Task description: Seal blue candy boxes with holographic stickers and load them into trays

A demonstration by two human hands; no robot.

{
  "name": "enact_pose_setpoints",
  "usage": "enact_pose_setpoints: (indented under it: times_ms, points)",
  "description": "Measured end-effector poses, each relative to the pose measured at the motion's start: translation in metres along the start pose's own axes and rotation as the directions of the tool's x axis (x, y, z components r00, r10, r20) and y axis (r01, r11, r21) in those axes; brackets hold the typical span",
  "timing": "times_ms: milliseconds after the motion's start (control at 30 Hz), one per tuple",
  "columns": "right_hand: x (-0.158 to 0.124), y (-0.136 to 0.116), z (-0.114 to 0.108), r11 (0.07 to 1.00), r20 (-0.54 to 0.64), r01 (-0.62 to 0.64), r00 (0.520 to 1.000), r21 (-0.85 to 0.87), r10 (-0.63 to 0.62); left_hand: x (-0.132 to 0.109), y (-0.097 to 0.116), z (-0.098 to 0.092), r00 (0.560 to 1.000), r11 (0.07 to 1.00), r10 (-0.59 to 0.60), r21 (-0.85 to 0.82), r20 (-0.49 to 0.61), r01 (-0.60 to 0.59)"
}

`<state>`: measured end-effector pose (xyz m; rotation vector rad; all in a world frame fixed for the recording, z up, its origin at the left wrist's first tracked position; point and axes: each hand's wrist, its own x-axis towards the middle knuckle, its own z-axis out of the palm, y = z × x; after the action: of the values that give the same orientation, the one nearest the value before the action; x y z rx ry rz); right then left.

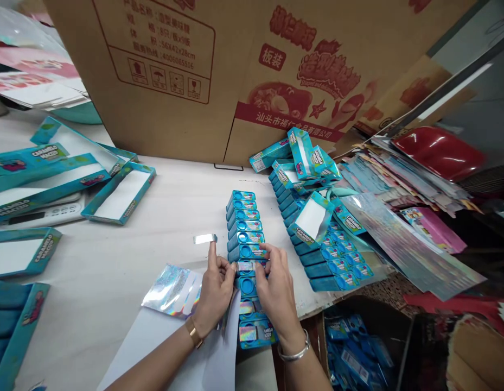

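A row of small blue boxes point(247, 251) with round recesses and "Caramelo" labels runs away from me on the white table. My left hand point(216, 290) has its index finger stretched out, with a shiny silver sticker point(205, 238) at the tip. Its thumb meets a holographic sticker point(246, 266) on one box in the row. From the right, my right hand point(278, 288) presses that same sticker with its thumb, fingers bent beside the box. Nearer boxes carry similar strips point(247, 333). Beneath my left hand lie a holographic sticker sheet point(174, 290) and white backing paper point(166, 347).
A large printed carton point(166, 125) stands at the back. Blue display trays point(119, 193) lie at left, partly over a white device point(44, 212). More blue boxes point(337, 266) and sheets point(414, 244) are at right. Below the table edge, an open container holds blue packages point(353, 347).
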<state>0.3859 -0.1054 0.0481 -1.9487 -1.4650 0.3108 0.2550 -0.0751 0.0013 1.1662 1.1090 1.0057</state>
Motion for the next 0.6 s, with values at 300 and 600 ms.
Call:
enact_pose_setpoints:
  times_ms: [300,600]
  points:
    - [0.018,-0.01,-0.03,0.983,-0.03,0.146,0.989,0.108,-0.144,0.009,0.0,-0.034,1.0,0.945,0.024,-0.327,-0.014,-0.027]
    - [0.068,-0.041,-0.043,0.957,0.481,0.248,0.827,0.151,-0.29,0.005,0.021,-0.038,0.966,0.944,0.236,-0.264,0.11,-0.201]
